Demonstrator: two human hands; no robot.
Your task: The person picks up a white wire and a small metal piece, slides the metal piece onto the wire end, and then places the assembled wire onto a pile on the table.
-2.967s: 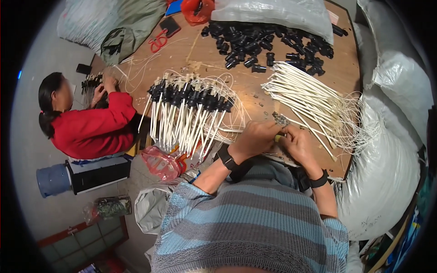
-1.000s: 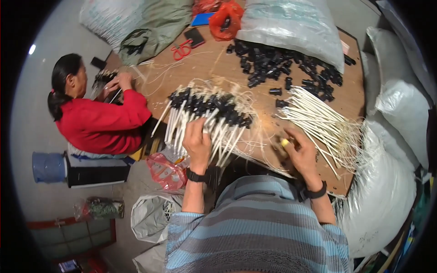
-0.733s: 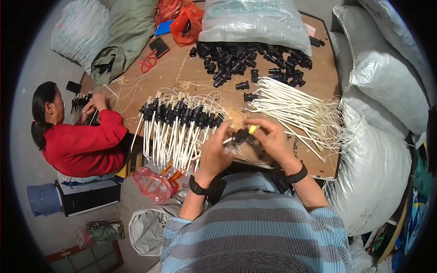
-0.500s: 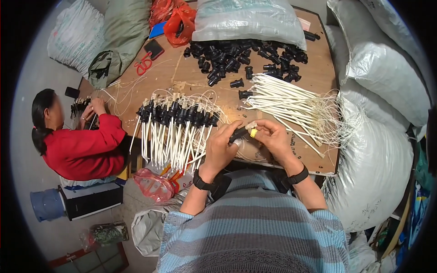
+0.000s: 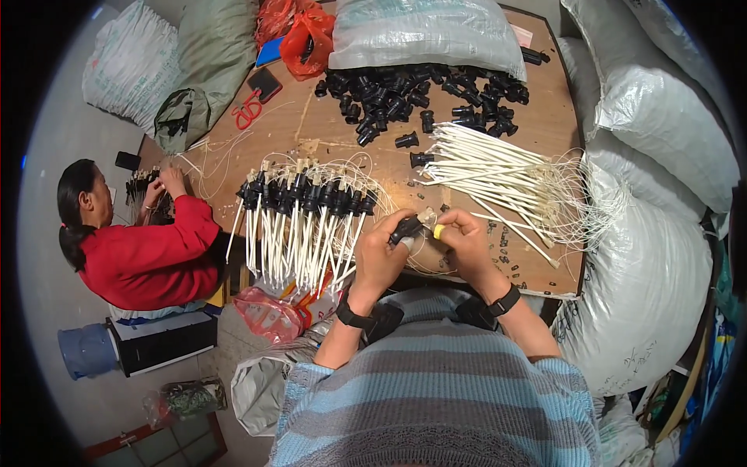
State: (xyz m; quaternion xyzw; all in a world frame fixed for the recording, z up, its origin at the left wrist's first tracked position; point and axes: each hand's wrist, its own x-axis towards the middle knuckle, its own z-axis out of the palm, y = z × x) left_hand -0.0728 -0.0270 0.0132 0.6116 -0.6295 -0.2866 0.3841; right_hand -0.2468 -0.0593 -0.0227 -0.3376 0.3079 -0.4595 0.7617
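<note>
My left hand (image 5: pixel 379 255) is closed around a black plastic lamp holder (image 5: pixel 405 229), held tilted above the near edge of the table. A clear, pale end piece (image 5: pixel 427 215) sticks out of the holder's upper right end. Close to that end, my right hand (image 5: pixel 469 247) has its thumb and forefinger pinched together, with a yellow band on one digit; what they hold is too small to tell. Left of my hands lies a row of white rods (image 5: pixel 299 249) with black holders on their upper ends. Bare white rods with thin wires (image 5: pixel 498 171) lie in a bundle to the right.
Many black holders (image 5: pixel 389 97) are heaped before a large white sack (image 5: pixel 428 35) on the table (image 5: pixel 334 140). Red scissors (image 5: pixel 248 110) and a phone (image 5: pixel 264 84) lie at the far left. A co-worker in red (image 5: pixel 148 253) sits at left. Stuffed sacks (image 5: pixel 646 257) stand at right.
My right hand has drawn slightly away from the lamp holder, leaving a small gap at the pale end piece. The left hand keeps its hold, with the holder turned a little.
</note>
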